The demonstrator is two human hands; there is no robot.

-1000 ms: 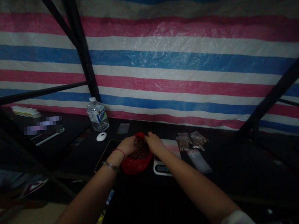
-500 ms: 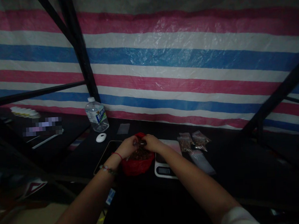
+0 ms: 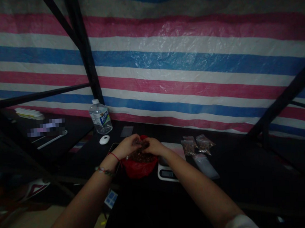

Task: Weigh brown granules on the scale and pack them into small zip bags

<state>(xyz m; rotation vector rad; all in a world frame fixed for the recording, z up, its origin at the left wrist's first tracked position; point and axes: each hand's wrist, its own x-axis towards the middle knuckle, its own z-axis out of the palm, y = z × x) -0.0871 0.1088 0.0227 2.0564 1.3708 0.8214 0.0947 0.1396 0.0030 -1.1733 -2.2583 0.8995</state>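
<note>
A red plastic bag (image 3: 140, 169) lies open on the black table, filled with small dried brown pieces (image 3: 143, 157). Over its mouth, my left hand (image 3: 128, 146) has its fingers closed on what looks like a small clear plastic bag (image 3: 136, 141). My right hand (image 3: 154, 147) meets it from the other side, fingertips curled together at the brown pieces; the dim light hides exactly what they pinch. Right of the red bag stands a white kitchen scale (image 3: 171, 174), partly covered by my right forearm.
Several filled zip bags (image 3: 189, 147) and a stack of flat clear bags (image 3: 206, 165) lie to the right. At the back left are a clear bottle (image 3: 101, 119), a white oval object (image 3: 104, 139) and a flat clear bag (image 3: 127, 131). A dark metal frame (image 3: 87, 59) rises behind.
My left hand has shifted slightly left and up, its fingers looser around the clear plastic. The right hand stays close to where it was. The whole view has tilted a little.
</note>
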